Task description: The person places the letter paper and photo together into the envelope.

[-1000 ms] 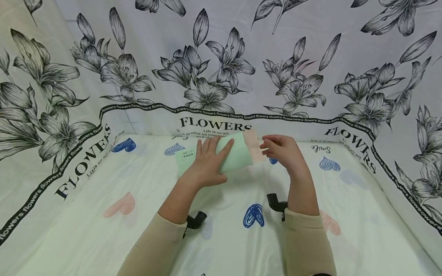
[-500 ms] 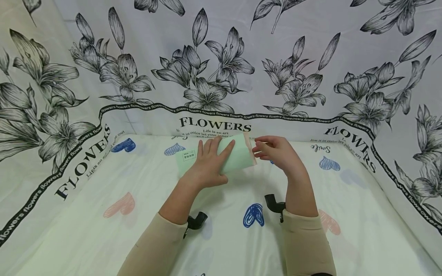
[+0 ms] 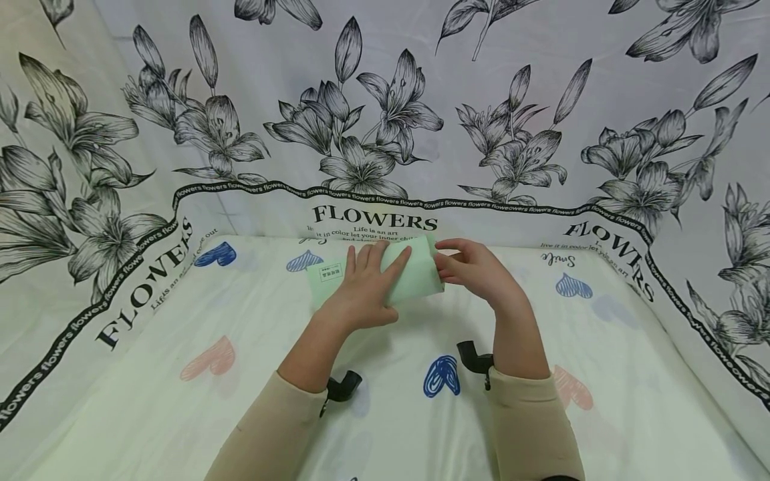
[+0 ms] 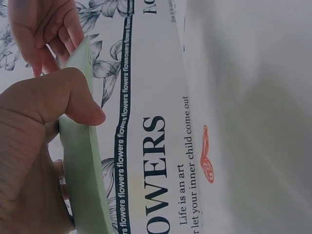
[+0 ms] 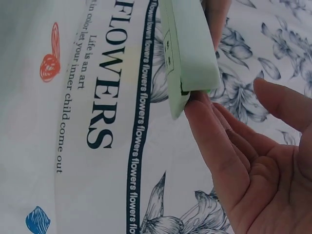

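Observation:
A thin, light green box (image 3: 415, 270), with a small printed label near its left end, is held above the cloth, slightly tilted. My left hand (image 3: 357, 290) grips it across the middle; in the left wrist view the thumb (image 4: 80, 100) lies over its edge and the other fingers are behind it. At the box's right end is my right hand (image 3: 478, 270). The right wrist view shows its fingertips touching the end of the box (image 5: 195, 48), beside a narrow gap at a corner, with the thumb (image 5: 282, 102) held away.
A white cloth (image 3: 385, 427) with blue and pink hearts covers the surface. Behind it hangs a white curtain (image 3: 511, 40) with black flower prints and lettering. A black camera mount sits at the left wrist (image 3: 344, 385) and another at the right wrist (image 3: 475, 357).
The peach-coloured piece that stuck out of the box's right end has gone from sight. My right hand has moved left with it, up to the box. The left hand has hardly moved.

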Tool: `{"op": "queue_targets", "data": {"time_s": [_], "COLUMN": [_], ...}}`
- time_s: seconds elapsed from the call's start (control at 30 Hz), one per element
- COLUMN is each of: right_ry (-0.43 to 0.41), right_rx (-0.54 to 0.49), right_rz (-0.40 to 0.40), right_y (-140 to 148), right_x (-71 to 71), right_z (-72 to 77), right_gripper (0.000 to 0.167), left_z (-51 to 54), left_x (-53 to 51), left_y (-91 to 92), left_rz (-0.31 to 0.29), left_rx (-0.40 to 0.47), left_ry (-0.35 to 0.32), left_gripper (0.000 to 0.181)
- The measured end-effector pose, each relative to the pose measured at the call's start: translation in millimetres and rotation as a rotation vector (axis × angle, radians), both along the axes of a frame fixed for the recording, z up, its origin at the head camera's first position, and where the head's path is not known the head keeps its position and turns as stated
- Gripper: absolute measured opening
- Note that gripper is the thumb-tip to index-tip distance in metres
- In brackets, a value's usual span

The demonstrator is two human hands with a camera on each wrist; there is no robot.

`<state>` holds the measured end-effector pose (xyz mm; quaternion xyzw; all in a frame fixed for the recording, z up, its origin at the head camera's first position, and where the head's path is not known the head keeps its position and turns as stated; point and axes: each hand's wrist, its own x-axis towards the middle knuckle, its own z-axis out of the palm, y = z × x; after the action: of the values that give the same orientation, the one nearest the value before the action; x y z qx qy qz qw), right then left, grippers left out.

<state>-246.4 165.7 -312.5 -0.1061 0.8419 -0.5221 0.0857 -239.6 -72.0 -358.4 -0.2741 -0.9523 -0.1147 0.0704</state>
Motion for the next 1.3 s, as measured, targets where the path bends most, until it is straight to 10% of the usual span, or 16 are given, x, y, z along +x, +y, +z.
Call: {"op": "queue_targets", "data": {"time_s": [0.5, 1.3], "right_ry": [-0.051, -0.136], "right_rx": [-0.049, -0.227], "right_rz": [0.039, 0.224], "right_y": [-1, -1], "right_x": [4.9, -1.0], "right_z": [1.6, -6.2], "right_gripper": [0.093, 0.093], "left_z": [5.5, 12.9], "left_x": [5.5, 14.7], "left_y": [3.5, 7.0], "left_rz": [-0.03, -0.114], "left_rx": [-0.027, -0.016], "left_ry": [0.038, 0.073], "left_gripper": [0.111, 0.107]}}
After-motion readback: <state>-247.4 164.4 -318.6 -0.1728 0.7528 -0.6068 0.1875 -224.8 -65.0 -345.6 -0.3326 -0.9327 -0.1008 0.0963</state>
